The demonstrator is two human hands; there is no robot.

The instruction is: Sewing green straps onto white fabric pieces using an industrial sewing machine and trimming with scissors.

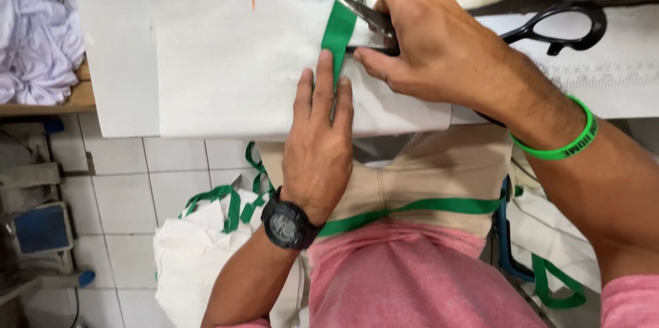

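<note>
Upper centre of frame: flat cream cloth panel (233,67), matte woven, rectangular, lying on the white desk (117,39); a glossy green strap (338,32) runs down its right part. Left hand (319,142) palm down, fingers straight and together, flat on strap and cloth, gripping nothing; black watch (287,225) on the wrist. Right hand (429,50) curled, fingers closed on small metal snips (367,15) whose blades meet the strap's top; large black-handled scissors (559,26) lie at upper right.
</note>
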